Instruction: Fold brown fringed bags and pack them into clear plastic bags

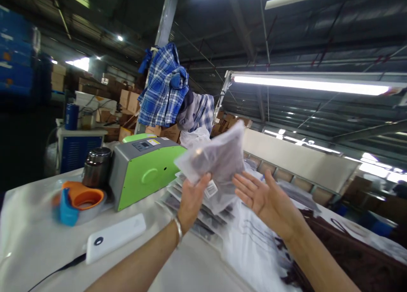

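My left hand (191, 198) pinches the lower edge of a frosted plastic bag (219, 156), which is lifted and tilted above the table. Something dark and folded shows through the plastic, and a white barcode label (210, 189) sits near its lower edge. My right hand (265, 200) is just right of the bag, palm up with fingers stretched out; whether the fingertips touch the plastic I cannot tell. Below the raised bag lies a stack of similar bags (203, 228), partly hidden by my left hand and the bag.
Left on the table are a green and grey machine (149, 173), a steel flask (97, 167), an orange and blue tape dispenser (76, 198) and a white power bank (116, 237) with a cable. White plastic sheeting (254, 245) and dark brown fabric (352, 249) lie at the right.
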A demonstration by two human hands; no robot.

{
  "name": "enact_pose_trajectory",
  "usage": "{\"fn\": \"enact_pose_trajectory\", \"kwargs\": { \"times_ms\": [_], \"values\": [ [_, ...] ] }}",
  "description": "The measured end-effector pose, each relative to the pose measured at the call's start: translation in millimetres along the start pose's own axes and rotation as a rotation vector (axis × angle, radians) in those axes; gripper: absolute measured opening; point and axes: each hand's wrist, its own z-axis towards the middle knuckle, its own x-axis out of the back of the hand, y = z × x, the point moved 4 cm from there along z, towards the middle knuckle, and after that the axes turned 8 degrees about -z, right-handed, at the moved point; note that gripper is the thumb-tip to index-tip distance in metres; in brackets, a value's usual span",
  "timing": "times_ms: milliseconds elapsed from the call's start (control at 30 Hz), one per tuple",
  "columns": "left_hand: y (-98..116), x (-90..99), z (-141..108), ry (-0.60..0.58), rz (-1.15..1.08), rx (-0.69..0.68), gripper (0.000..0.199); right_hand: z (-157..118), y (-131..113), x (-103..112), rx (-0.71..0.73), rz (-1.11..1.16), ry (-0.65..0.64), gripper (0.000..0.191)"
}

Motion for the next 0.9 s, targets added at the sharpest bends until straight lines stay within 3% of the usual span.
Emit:
{"fn": "enact_pose_trajectory", "kwargs": {
  "times_ms": [100, 167, 267, 367, 467, 567, 667, 767, 833, 900],
  "values": [
    [-37.3, -17.3, 48.1, 0.193, -0.097, 0.05, 0.035, 22.4, 1.6, 0.3, 0.089, -0.053, 0.082, 0.049],
    [-64.5, -17.3, 70.3, 0.242, -0.13, 0.131, 0.035, 31.7, 22.4, 12.8, 0.083, -0.212, 0.134, 0.05],
    [-97.4, -5.4, 84.8, 0.294, -0.164, 0.252, 0.032, 35.3, 63.7, 43.7, 0.093, -0.649, 0.227, 0.053],
    [-114.6, 5.6, 88.1, 0.315, -0.187, 0.308, 0.03, 34.2, 88.0, 66.5, 0.238, -1.115, 0.325, 0.041],
    [-119.6, 7.1, 90.1, 0.291, -0.213, 0.336, 0.029, 39.5, 89.8, 62.0, 0.499, -1.442, 0.377, 0.038],
    [-118.4, 1.6, 89.9, 0.234, -0.236, 0.365, 0.028, 58.1, 87.2, 36.5, 0.675, -1.718, 0.379, 0.048],
    [-111.5, -6.4, 85.6, 0.128, -0.262, 0.388, 0.028, 87.0, 92.3, 11.0, 0.658, -1.932, 0.312, 0.064],
    [-100.4, -6.5, 76.3, -0.008, -0.27, 0.397, 0.032, 112.8, 100.7, 1.3, 0.539, -2.071, 0.273, 0.066],
    [-97.0, 5.2, 64.6, -0.074, -0.259, 0.388, 0.036, 123.6, 104.4, 3.0, 0.475, -2.122, 0.283, 0.064],
    [-101.4, 29.2, 45.3, -0.084, -0.178, 0.33, 0.048, 129.4, 107.0, 6.5, 0.452, -2.146, 0.295, 0.062]
  ]
}}
